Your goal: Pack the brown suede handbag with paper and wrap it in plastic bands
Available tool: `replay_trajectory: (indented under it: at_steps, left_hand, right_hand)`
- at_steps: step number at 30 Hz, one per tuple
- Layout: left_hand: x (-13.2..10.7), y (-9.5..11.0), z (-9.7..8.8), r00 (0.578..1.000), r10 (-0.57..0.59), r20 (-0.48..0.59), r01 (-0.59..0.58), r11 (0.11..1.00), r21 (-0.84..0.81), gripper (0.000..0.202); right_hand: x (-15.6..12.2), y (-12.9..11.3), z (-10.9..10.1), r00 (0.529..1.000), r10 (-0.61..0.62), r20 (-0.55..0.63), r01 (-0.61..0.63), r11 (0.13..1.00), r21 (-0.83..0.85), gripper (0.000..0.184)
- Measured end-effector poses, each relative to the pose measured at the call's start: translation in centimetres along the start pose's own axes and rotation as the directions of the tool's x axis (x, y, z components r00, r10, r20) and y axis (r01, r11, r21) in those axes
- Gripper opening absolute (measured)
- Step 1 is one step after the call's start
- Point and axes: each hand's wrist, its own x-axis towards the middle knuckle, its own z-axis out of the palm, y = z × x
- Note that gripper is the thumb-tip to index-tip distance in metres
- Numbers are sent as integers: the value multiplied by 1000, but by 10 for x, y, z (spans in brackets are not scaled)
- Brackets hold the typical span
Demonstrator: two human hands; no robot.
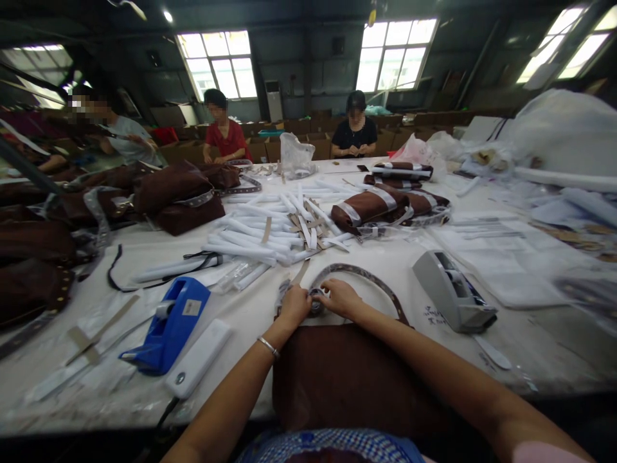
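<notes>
A brown bag (347,373) lies at the table's front edge, directly before me. Its studded strap (380,278), covered in clear wrap, arches over the tabletop behind it. My left hand (295,305) is closed on the wrapped left end of the strap, next to a small round metal fitting (315,307). A thin tan strip (302,272) sticks up behind those fingers. From the right, my right hand (340,298) reaches to the same fitting, its thumb and bent fingers apart. The fingertips partly hide the fitting.
A blue tape dispenser (171,325) and a white oblong device (200,359) stand left; a grey tape dispenser (450,292) stands right. White rolled tubes (255,235) are heaped ahead. Brown bags (178,193) pile up left. Several people sit across the table.
</notes>
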Motion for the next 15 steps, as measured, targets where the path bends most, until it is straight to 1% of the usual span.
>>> replay_trajectory:
  at_steps: [3, 5, 7, 9, 12, 15]
  left_hand:
    - [1, -1, 2, 1000, 2, -2, -2, 1000, -19, 31]
    - [4, -4, 2, 1000, 23, 8, -23, 999, -40, 30]
    - [8, -9, 0, 999, 53, 14, -52, 997, -62, 29]
    - [11, -14, -3, 996, 87, 21, -85, 993, -84, 29]
    - [15, -20, -7, 989, 140, 55, -132, 984, -119, 28]
    - [17, -22, -9, 981, 160, 110, -144, 979, -142, 25]
  right_hand:
    - [0, -3, 4, 995, 64, 70, -62, 997, -40, 30]
    - [5, -6, 7, 992, 67, 109, -60, 996, -67, 26]
    - [11, -9, 9, 989, 45, 142, -33, 996, -89, 24]
    - [18, -10, 10, 985, 2, 172, 16, 995, -102, 23]
    - [27, -7, 8, 975, -99, 201, 123, 986, -111, 22]
    - [39, 3, -1, 942, -245, 231, 271, 958, -89, 17]
